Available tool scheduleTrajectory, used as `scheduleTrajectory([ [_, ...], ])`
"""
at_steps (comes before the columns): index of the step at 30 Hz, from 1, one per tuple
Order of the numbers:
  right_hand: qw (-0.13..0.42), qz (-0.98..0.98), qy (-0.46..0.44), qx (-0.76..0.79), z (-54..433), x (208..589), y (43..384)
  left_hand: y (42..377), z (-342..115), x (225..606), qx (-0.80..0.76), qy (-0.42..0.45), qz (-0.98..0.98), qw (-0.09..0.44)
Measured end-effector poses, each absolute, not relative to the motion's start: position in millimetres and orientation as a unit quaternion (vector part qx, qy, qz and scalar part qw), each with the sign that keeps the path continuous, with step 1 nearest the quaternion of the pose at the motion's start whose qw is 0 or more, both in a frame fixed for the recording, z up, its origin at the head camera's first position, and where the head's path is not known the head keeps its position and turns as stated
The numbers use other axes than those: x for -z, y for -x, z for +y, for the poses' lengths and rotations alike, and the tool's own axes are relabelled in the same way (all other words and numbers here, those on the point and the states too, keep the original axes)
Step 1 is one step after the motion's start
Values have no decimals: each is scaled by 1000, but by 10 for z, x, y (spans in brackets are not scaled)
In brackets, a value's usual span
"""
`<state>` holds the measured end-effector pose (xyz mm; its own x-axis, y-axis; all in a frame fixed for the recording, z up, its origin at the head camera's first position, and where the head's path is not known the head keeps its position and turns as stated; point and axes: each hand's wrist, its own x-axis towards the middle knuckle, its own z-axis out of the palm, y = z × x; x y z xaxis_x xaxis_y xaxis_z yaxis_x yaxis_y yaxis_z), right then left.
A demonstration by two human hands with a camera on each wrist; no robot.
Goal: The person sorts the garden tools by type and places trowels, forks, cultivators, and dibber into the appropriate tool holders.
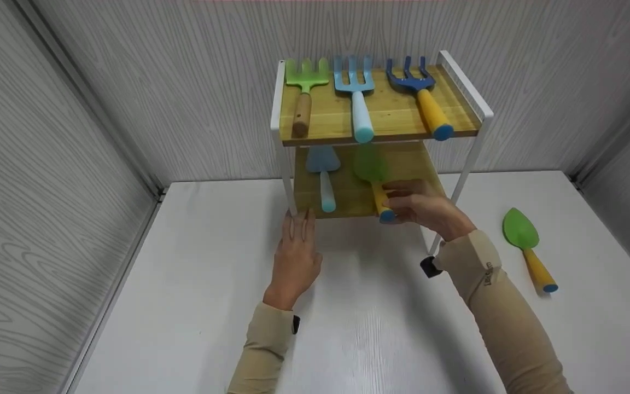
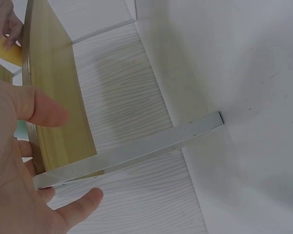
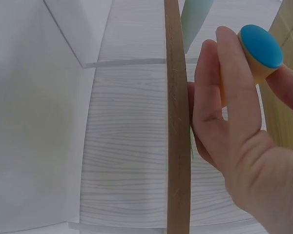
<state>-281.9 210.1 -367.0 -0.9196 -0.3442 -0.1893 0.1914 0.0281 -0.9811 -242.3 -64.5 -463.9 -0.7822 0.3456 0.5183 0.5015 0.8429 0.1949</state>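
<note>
My right hand [image 1: 421,210] grips the yellow handle of a green-bladed hand trowel [image 1: 379,197] over the lower shelf [image 1: 348,200] of a two-tier rack. The trowel's blue end cap shows between thumb and fingers in the right wrist view, and its blade points to the back. At the rack's front left leg [image 1: 285,180], my left hand [image 1: 296,265] rests its extended fingers against the shelf corner; the left wrist view shows them spread about the leg. Left of the held trowel lies a light blue trowel [image 1: 326,189] on the same shelf.
On the upper shelf [image 1: 331,123] lie a green hand fork [image 1: 305,87], a light blue fork [image 1: 360,104] and a dark blue fork [image 1: 430,104] with a yellow handle. Another green trowel [image 1: 531,246] lies on the white table [image 1: 184,306], right of the rack.
</note>
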Motion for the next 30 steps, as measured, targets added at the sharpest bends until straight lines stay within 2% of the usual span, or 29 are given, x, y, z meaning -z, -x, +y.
scheduleTrajectory([
  [19,149,715,-9,683,1940,3650,2971,2429,-643,4663,172,229,-928,238],
  [30,136,788,-27,600,1926,3601,2963,2432,-651,4666,156,235,-926,252],
])
